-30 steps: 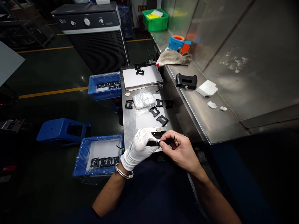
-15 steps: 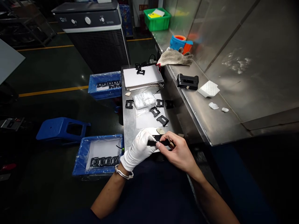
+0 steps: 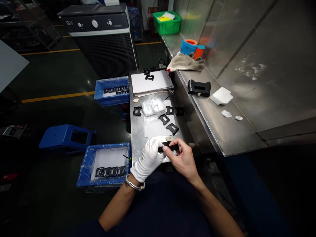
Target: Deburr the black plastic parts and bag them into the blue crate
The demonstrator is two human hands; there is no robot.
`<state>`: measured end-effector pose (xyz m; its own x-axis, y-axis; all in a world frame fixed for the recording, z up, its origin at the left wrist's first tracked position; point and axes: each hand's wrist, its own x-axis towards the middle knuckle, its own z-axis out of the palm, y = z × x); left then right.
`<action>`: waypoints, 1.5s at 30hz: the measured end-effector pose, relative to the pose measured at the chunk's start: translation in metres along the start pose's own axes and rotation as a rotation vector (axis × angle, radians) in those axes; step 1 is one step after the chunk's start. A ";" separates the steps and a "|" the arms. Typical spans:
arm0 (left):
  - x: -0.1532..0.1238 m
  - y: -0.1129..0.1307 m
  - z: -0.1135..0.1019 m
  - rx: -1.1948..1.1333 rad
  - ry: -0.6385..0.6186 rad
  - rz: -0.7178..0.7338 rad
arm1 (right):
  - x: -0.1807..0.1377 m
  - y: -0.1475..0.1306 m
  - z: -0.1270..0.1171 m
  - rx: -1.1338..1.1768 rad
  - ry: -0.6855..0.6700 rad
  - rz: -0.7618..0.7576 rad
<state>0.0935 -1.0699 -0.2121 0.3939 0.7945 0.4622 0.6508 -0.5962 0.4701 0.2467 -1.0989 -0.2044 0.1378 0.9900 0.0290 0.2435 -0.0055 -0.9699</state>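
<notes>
A black plastic part (image 3: 170,148) is held between both hands over the near end of the metal table (image 3: 137,131). My left hand (image 3: 151,158), in a white glove, grips its left end. My bare right hand (image 3: 182,159) pinches its right end with thumb and fingers; a small pale piece shows by those fingers, its kind unclear. Just beyond the hands, black plastic frames (image 3: 172,128) lie on and beside a white sheet (image 3: 155,129). A clear plastic bag (image 3: 153,107) rests behind them, and another black frame (image 3: 137,111) sits to its left.
At left stand a blue lined bin (image 3: 86,164) holding several black frames, a second blue bin (image 3: 98,93) and a blue stool (image 3: 59,136). The raised metal ledge (image 3: 214,121) at right bears a black housing (image 3: 198,88), a work glove (image 3: 185,62) and a green crate (image 3: 168,24).
Both hands still hold the black part. My right hand has shifted slightly left and turned, with its fingers raised more at the part's right end. The camera view has moved a little.
</notes>
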 end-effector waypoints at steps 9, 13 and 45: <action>-0.001 0.002 0.000 0.044 -0.051 -0.062 | 0.002 0.009 0.006 0.016 -0.004 0.019; 0.003 -0.001 -0.005 -0.003 -0.101 -0.086 | 0.004 0.007 0.003 0.020 -0.079 0.025; 0.022 0.009 -0.031 -0.413 -0.131 -0.212 | 0.003 -0.020 -0.026 0.227 -0.204 0.043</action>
<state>0.0882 -1.0617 -0.1743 0.3762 0.8956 0.2375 0.4239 -0.3943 0.8154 0.2675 -1.0992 -0.1780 -0.0578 0.9975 -0.0405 0.0178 -0.0396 -0.9991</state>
